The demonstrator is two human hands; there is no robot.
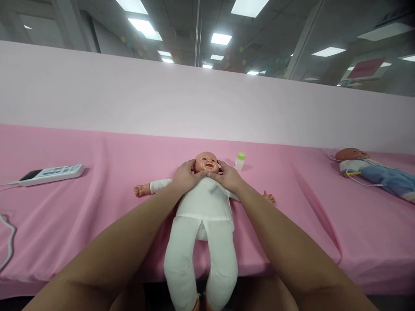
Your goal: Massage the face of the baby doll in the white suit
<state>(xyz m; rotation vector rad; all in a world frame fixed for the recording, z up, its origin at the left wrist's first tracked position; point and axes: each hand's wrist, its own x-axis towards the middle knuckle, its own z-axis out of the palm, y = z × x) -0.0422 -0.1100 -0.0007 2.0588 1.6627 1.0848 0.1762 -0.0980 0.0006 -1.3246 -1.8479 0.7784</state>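
Observation:
A baby doll (205,198) in white clothing lies on its back on the pink-covered table, head away from me, with its lower legs past the front edge. My left hand (187,176) cups the left side of the doll's head and neck, thumb below the chin. On the opposite side, my right hand (229,176) holds the head the same way, and the two thumbs nearly meet under the chin. Some fingertips are hidden behind the head. The doll's arms stretch out sideways beneath my forearms.
A small bottle (240,161) with a green cap stands right of the doll's head. A white handheld device (53,173) with a cable lies at the left. Another doll (379,172) in blue and white, with thin tubing, is at the far right. A pale wall (207,103) rises behind.

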